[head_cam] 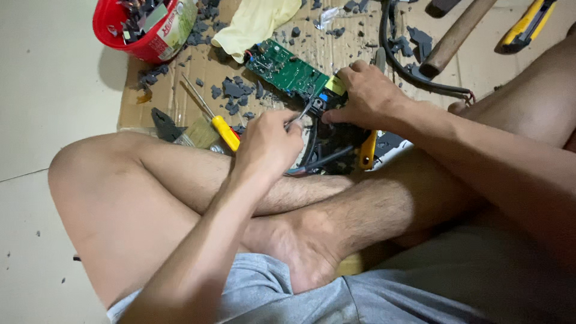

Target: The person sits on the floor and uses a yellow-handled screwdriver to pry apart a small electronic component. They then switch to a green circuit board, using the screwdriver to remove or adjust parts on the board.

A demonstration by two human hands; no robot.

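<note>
The left hand [268, 143] closes its grip on a thin metal tool [302, 114], tip at the green circuit board [288, 72]; the right hand [367, 96] presses down the board's dark end. Prying looks underway, calling for steady leverage. A red tub [129, 37] with a pale label sits upper left on cardboard [156, 102].

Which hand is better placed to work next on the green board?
The left hand, probably: it holds a thin metal tool whose tip is at the near end of the board. The right hand presses that end down, so it is occupied.
</note>
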